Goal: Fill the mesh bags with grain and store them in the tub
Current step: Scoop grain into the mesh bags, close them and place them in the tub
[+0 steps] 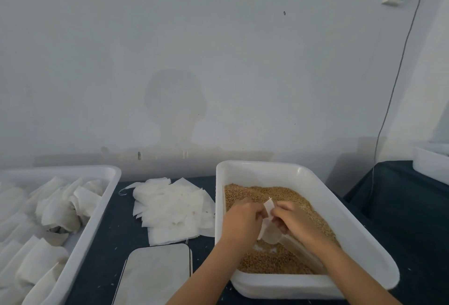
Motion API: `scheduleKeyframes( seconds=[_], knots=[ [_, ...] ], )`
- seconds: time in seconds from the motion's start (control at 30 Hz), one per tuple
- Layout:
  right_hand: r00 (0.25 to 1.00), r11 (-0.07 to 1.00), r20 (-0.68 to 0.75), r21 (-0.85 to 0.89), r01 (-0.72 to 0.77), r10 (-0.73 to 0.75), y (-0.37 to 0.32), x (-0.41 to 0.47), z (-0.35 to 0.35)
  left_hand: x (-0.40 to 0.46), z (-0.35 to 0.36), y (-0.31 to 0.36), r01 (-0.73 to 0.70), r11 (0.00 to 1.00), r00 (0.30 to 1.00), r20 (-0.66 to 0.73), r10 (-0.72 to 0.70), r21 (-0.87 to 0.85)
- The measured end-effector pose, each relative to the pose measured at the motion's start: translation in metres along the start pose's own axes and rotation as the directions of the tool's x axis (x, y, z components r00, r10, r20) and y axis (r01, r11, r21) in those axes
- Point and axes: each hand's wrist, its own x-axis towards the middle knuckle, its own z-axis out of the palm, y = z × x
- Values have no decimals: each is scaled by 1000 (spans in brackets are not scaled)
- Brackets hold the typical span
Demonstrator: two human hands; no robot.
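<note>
Both forearms reach in from the lower edge over the white grain tub [340, 210], which sits on the dark-covered bench [121, 244] and holds a bed of brown grain [267, 259]. The left hand [240, 219] and the right hand [295, 219] meet just above the grain, knuckles up and fingers curled inward, each grip pinching one side of a small white mesh bag [268, 225] that hangs between them with its lower part near the grain. Left of the tub a loose pile of empty mesh bags [170, 210] lies on the bench, and further left a second white tub [97, 217] holds filled bags [58, 207]. A phone [155, 275] lies screen up near the front edge.
</note>
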Motion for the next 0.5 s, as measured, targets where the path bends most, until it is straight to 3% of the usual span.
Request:
scheduleKeyframes(
  seconds=[0.17,0.23,0.3,0.33,0.4,0.5],
  knots=[
    [997,985,-71,168,-28,41,-4,-4,-3,0,5,2,7,993,998,68,-16,119],
    [989,991,-148,-123,-45,26,4,-2,-4,0,3,0,30,990,999,20,-33,135],
    [991,831,-129,-548,-95,29,12,-3,-5,1,0,1,50,992,997,-61,-44,115],
    [992,744,-94,-655,-129,89,16,-3,-5,1,-2,1,48,992,994,-103,-36,120],
    [974,626,-68,-756,-191,215,24,0,-5,1,-5,2,30,988,984,-181,-2,152],
    [977,458,-72,-875,-158,200,26,2,-4,1,-8,2,33,991,975,-220,-3,130]
  ],
)
